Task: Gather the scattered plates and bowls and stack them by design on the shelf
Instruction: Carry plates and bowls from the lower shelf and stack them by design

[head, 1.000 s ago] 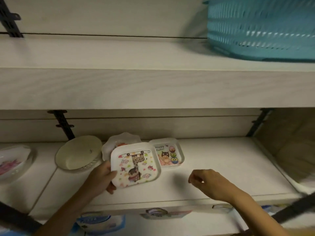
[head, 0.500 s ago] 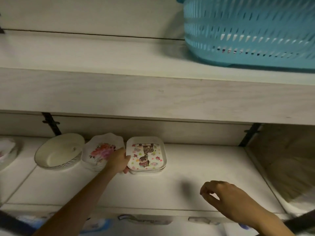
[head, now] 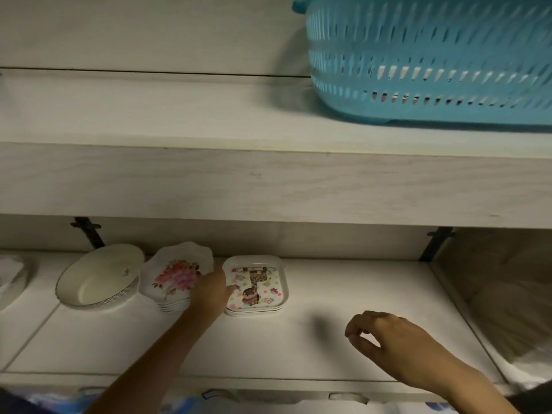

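A stack of square white plates with a giraffe plate [head: 257,282] on top sits at the back of the lower shelf [head: 313,351]. My left hand [head: 211,291] reaches in between the stacks, thumb over the giraffe plate's left edge and fingers hidden beneath. Just left of it stands a stack of scalloped plates with pink flowers [head: 176,274]. A cream round bowl [head: 100,276] sits further left. My right hand [head: 388,339] hovers above the shelf's front right part, fingers loosely curled around nothing.
A turquoise slotted basket [head: 433,61] stands on the upper shelf [head: 209,180], whose thick front edge overhangs the lower one. Another pale dish [head: 12,277] shows at the far left. Black brackets [head: 89,234] hold the shelves; a wooden side panel [head: 493,279] closes the right.
My left hand carried the giraffe plate back from the shelf front and set it onto the owl plate stack. The view shifted left and closer; my right hand stayed hovering.
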{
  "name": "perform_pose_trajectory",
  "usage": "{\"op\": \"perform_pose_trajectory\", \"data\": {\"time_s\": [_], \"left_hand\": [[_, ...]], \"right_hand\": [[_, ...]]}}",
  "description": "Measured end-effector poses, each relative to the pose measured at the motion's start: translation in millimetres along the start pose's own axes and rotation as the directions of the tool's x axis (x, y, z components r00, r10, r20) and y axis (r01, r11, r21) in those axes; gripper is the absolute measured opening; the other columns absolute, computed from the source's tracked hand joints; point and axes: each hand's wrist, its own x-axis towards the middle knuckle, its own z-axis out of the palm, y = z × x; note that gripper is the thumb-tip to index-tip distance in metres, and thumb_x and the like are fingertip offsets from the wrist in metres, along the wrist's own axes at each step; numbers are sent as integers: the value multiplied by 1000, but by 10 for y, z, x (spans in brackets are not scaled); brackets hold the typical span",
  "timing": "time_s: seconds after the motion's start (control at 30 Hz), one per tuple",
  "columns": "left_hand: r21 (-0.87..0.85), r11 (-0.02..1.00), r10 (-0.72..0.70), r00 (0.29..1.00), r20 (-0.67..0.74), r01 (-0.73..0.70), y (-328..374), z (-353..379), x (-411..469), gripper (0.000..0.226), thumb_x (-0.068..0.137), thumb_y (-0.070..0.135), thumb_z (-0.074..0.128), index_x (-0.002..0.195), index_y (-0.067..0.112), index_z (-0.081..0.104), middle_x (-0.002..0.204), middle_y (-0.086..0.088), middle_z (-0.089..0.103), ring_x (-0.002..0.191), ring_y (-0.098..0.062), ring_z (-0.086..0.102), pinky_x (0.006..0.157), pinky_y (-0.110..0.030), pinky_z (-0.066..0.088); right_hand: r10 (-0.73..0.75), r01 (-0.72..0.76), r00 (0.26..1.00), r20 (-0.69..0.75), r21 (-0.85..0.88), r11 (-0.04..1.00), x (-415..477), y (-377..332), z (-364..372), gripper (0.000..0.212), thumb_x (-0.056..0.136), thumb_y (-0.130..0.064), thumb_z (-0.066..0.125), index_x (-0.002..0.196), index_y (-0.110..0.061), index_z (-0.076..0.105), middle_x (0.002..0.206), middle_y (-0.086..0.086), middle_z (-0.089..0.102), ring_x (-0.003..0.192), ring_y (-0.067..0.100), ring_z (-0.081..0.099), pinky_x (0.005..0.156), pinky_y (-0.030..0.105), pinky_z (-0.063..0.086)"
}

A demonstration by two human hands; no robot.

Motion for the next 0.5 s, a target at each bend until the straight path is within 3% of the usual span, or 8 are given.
{"op": "perform_pose_trajectory", "data": {"time_s": [0.17, 0.27, 0.37, 0.5], "left_hand": [[68, 995, 83, 989, -121, -75, -68, -142, -189, 46, 95, 38, 40, 130, 9, 40, 117, -8, 63, 104, -19, 62, 84, -26, 50], [36, 991, 134, 978, -161, -130, -246, -221, -428, 42, 94, 37, 41, 128, 12, 49, 119, -7, 63, 106, -19, 61, 90, -26, 50], [-13, 992, 117, 972, -203, -122, -408, -344, -738, 45, 94, 36, 41, 133, 14, 46, 124, -6, 62, 111, -21, 60, 94, -30, 48], [-9, 992, 124, 965, -229, -129, -673, -512, -1110, 36, 93, 39, 41, 123, 20, 50, 110, 1, 66, 98, -14, 63, 84, -24, 50]], "right_hand": [[-43, 43, 999, 22, -7, 999, 52, -131, -36, 27, 96, -40, 36, 114, -36, 56, 118, -20, 57, 108, 6, 54, 90, 21, 42], [-99, 100, 994, 43, -22, 995, 134, -259, -34, 28, 96, -40, 36, 115, -35, 56, 121, -17, 58, 110, 7, 54, 92, 22, 43], [-183, 186, 981, 59, -41, 982, 249, -437, -15, 29, 96, -40, 37, 116, -33, 56, 123, -14, 58, 111, 9, 55, 92, 25, 43], [-294, 301, 952, 87, -68, 951, 412, -768, 15, 30, 96, -40, 36, 117, -31, 56, 125, -11, 58, 110, 12, 55, 91, 27, 45]]}}
